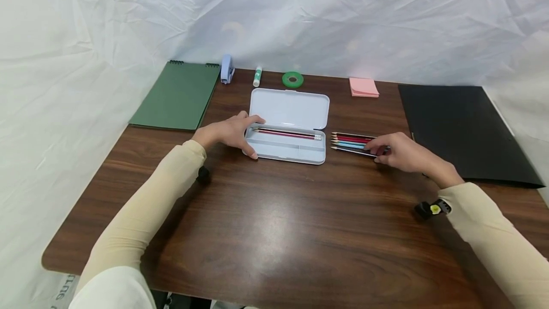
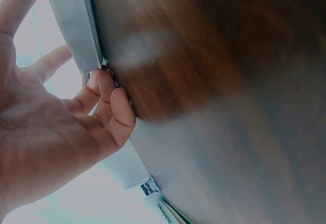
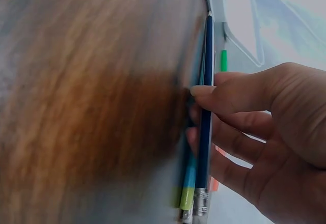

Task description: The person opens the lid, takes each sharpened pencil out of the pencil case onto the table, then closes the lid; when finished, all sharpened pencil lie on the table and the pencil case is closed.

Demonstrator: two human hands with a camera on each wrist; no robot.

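Two pencils (image 1: 286,133) lie in the open pencil case (image 1: 286,128) so far, red ones w/ erasers toward the right, in the rear compartment; front compartment looks bare. Approx five more sit in a loose row of pencils (image 1: 352,143) on the table (image 1: 274,213) just right of the case, tips pointing at it. Left hand (image 1: 229,131) clasps the case's left end, thumb over the rear edge, fingers curled at the front corner — steadying it. Right hand (image 1: 401,152) is on the eraser ends of the row; wrist view shows thumb and fingers pinching a dark blue pencil (image 3: 206,117). Judging from that: early-mid stage, most of the row left to load, lid not yet shut. Along the back: green notepad (image 1: 177,95), stapler (image 1: 227,68), glue stick (image 1: 257,76), tape roll (image 1: 293,79), pink sticky notes (image 1: 363,87), black folder (image 1: 463,130).
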